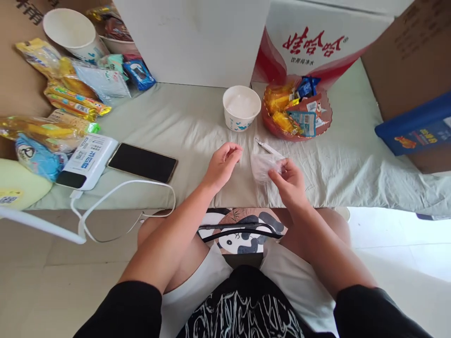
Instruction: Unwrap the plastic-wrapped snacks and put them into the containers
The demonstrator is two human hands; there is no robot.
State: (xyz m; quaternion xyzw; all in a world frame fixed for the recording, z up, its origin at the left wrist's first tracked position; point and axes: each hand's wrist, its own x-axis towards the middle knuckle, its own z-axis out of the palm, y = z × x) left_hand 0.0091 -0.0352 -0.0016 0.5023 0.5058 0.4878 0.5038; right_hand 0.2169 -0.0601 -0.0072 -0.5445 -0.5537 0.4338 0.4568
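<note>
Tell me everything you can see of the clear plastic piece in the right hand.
The clear plastic piece looks like thin, crumpled film, see-through to whitish, with wrinkles and shiny patches. The right hand grips its right side between thumb and fingers; the rest spreads leftward above the cloth. The left hand is apart from it. A slim white tool lies just beyond; whether they touch, or the piece holds anything, is unclear.

White-red carton (pixel 317 58) | 娃哈哈® (large red script) | beneath, smaller: 饮用纯净水
</note>
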